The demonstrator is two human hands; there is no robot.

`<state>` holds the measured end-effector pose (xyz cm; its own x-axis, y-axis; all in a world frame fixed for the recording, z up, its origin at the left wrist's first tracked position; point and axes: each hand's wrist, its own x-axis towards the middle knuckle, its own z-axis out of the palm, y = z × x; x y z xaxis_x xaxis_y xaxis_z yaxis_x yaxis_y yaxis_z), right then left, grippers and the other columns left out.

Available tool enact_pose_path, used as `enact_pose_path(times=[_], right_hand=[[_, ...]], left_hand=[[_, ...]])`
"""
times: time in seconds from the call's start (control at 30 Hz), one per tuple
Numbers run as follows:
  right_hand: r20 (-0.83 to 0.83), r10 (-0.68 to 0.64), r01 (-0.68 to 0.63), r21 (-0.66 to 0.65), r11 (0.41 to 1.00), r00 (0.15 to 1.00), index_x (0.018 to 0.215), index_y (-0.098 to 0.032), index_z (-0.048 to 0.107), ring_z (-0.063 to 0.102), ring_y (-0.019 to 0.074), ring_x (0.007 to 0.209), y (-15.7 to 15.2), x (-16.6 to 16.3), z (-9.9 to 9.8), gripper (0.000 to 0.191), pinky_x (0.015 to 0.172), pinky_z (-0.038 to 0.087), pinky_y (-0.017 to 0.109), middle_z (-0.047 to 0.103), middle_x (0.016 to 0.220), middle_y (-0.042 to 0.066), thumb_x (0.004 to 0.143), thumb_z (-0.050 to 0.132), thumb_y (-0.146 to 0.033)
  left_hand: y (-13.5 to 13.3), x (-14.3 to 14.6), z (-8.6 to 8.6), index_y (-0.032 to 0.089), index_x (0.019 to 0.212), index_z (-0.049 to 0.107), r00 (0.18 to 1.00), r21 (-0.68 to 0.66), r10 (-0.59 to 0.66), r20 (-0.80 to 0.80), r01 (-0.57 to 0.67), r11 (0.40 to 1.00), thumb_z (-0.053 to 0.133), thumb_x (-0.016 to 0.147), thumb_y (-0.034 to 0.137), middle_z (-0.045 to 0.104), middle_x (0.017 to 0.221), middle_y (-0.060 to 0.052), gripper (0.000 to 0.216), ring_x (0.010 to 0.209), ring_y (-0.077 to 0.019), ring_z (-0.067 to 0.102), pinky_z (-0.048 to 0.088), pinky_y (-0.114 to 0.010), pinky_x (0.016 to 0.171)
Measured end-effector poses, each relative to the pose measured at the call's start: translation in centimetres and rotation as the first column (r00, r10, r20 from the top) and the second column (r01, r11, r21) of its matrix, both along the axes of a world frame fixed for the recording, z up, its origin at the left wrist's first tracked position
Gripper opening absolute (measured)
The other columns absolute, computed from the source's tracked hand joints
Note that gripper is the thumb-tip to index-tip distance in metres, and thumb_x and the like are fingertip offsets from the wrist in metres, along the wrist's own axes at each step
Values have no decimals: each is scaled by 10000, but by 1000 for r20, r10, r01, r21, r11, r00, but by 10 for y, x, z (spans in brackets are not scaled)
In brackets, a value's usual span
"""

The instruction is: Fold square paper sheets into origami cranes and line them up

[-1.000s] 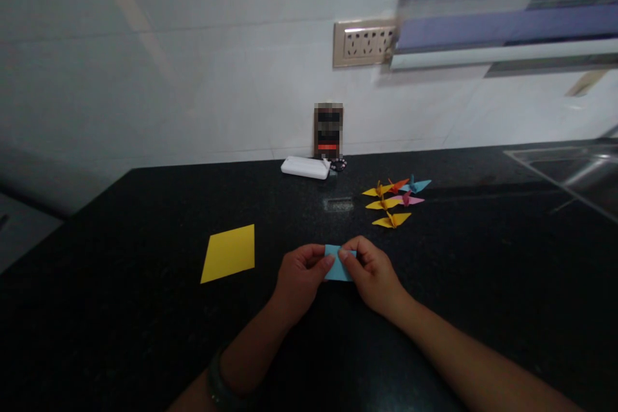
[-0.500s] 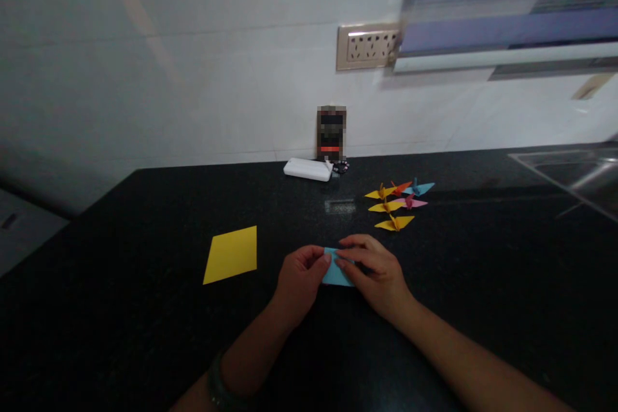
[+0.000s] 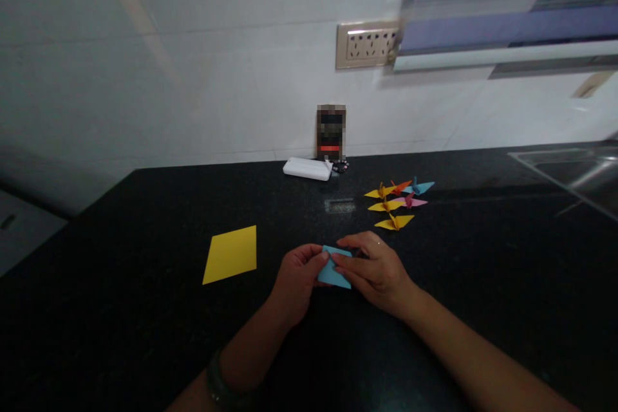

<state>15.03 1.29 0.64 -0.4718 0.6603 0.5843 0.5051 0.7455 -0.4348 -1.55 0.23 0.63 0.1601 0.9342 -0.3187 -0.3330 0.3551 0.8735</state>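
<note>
Between my two hands is a small piece of light blue origami paper (image 3: 334,275), folded to roughly a square and slightly tilted. My left hand (image 3: 300,273) pinches its left side, with the thumb on top near the upper edge. From the right, my right hand (image 3: 379,270) grips the paper, its thumb and fingers near the upper right part and partly covering it. To the left, a flat yellow paper sheet (image 3: 230,255) lies on the counter. Several folded paper cranes (image 3: 396,222) in yellow, orange, pink and blue stand beyond my right hand.
The black countertop (image 3: 145,328) runs back to a tiled wall. A white oblong device (image 3: 308,168) lies by the wall, next to a blurred-out upright object (image 3: 331,132). A socket panel (image 3: 369,45) is on the wall; a sink edge (image 3: 570,183) shows at the right.
The blue paper has turned slightly and shifted a little left, its lower edge now slanting. My right hand's fingers have shifted slightly on it. The yellow sheet and cranes stay put.
</note>
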Motion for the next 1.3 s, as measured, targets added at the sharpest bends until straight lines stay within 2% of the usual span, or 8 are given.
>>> enact_pose_path(times=[0.13,0.23,0.33,0.63,0.77,0.93,1.1,1.3], right_hand=[[-150,-76,57,-127,990,986,939,-247,647,527,165,793,-2,-5,-2,196,653,454,301,572,858,56,789,525,-213],[-241,-155,90,-260,961,958,814,-209,625,528,145,732,-2,-8,-3,93,587,448,262,539,813,45,775,542,-218],[-271,-185,82,-352,933,945,734,-192,579,533,142,732,-2,-10,-3,57,585,441,250,543,818,44,772,543,-214],[-313,-250,57,-515,855,916,714,-187,514,551,129,639,-7,-13,-9,118,544,438,233,601,754,34,806,497,-259],[-340,-246,41,-512,858,908,713,-192,488,552,122,611,-7,-13,-9,120,521,430,223,602,732,28,815,479,-256],[-290,-236,75,-474,878,928,697,-187,518,562,128,634,-7,-12,-7,103,555,436,235,606,731,29,789,514,-233],[-292,-256,88,-485,870,922,694,-187,505,565,125,623,-8,-12,-6,110,540,438,234,608,732,30,796,508,-227],[-280,-144,47,-327,944,949,774,-190,552,575,142,737,-5,-9,-1,49,654,462,268,609,800,44,798,510,-188]], left_hand=[[0,1,4,128,745,630,997,39,-6,-73,9,999,654,651,307,621,635,-5,204,547,-99,541,454,-240,556],[-1,2,8,123,752,639,989,73,-10,-147,21,997,660,644,302,624,617,-7,211,549,-104,542,441,-230,553],[-2,3,9,122,772,638,985,97,-6,-173,23,995,659,649,283,637,635,-13,203,559,-106,550,435,-223,555],[-2,3,5,134,842,646,980,108,-44,-194,66,992,659,651,292,664,680,-34,248,597,-135,588,460,-251,584],[-2,2,4,154,841,658,974,124,-48,-219,76,989,660,654,289,672,683,-22,231,600,-121,591,454,-224,573],[-2,3,1,155,841,660,975,135,-55,-216,86,987,645,674,274,667,672,-14,206,599,-112,587,456,-214,575],[-3,4,3,151,845,664,973,163,-53,-224,91,982,636,686,271,659,660,-13,201,604,-109,582,461,-210,582],[-1,2,7,141,848,653,983,47,-18,-185,27,999,591,713,363,636,705,-22,268,605,-112,568,490,-226,524]])
